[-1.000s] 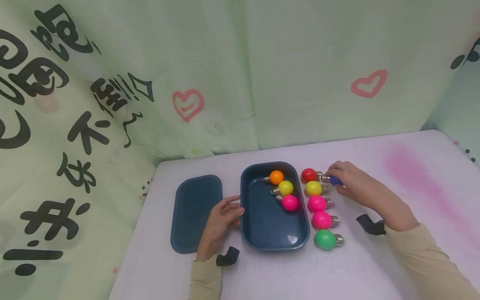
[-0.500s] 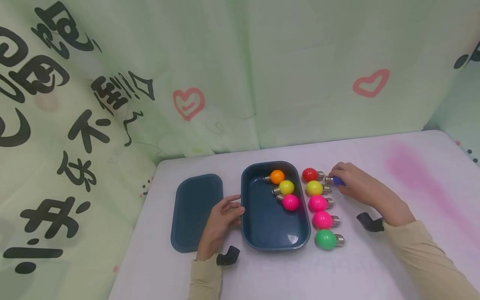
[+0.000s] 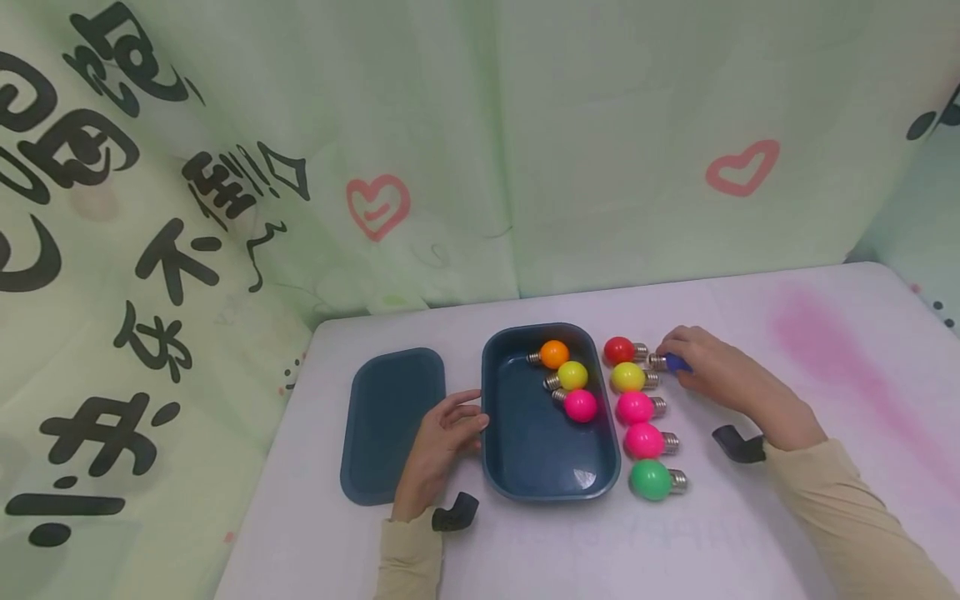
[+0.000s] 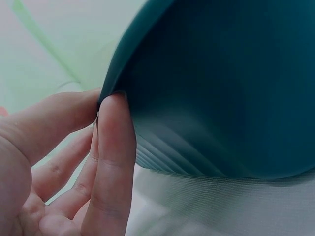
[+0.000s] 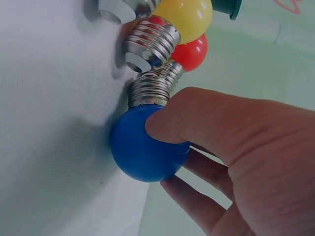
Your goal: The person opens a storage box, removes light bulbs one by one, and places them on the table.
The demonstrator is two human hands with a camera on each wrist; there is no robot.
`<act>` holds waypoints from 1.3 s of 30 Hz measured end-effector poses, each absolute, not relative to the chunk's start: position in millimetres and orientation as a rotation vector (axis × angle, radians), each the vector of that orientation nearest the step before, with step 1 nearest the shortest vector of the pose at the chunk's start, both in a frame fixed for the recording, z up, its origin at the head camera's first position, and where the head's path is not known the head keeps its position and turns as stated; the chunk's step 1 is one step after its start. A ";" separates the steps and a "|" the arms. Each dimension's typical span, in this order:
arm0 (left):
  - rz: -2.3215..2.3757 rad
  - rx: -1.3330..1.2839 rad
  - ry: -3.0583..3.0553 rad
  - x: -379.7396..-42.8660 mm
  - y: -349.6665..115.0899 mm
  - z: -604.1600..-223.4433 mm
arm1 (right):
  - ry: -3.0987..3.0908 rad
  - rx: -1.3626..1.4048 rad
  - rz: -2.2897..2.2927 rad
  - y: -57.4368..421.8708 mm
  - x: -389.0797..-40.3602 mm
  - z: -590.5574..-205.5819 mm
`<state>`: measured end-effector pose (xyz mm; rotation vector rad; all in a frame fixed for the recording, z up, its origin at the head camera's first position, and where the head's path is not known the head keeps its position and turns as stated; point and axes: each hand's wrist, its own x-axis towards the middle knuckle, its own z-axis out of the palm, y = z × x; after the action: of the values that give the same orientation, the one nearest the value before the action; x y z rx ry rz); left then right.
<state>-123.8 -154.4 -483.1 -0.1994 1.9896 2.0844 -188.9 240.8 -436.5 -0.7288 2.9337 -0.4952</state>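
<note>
My right hand (image 3: 701,362) pinches a blue light bulb (image 5: 147,142) by its globe, thumb on one side and fingers on the other. In the right wrist view the bulb's silver screw base points toward the red bulb (image 3: 618,350) and yellow bulb (image 3: 627,377). A dark blue plastic bin (image 3: 551,483) stands at the middle of the table. At its left rim my left hand (image 3: 446,433) grips the wall between thumb and finger. Inside the bin lie an orange bulb (image 3: 554,354), a yellow bulb (image 3: 572,375) and a pink bulb (image 3: 581,406).
Down the bin's right side, below the yellow bulb, run two pink bulbs, the upper pink bulb (image 3: 634,407) and the lower pink bulb (image 3: 643,440), then a green bulb (image 3: 651,479). A flat dark lid (image 3: 393,425) lies left of the bin. A green curtain (image 3: 600,167) hangs behind.
My right hand has shifted slightly right and nearer with the blue bulb, whose base now sits a little away from the red bulb. The left hand stays on the bin's rim.
</note>
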 end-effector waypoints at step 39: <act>2.071 -0.178 2.014 -121.7 -152.8 -481.7 | 2.969 -0.953 -0.559 160.4 -150.8 -408.0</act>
<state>-121.7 -152.8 -481.7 -0.1775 2.0138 2.0706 -150.8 160.4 -408.0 -0.9528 2.9686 -0.5589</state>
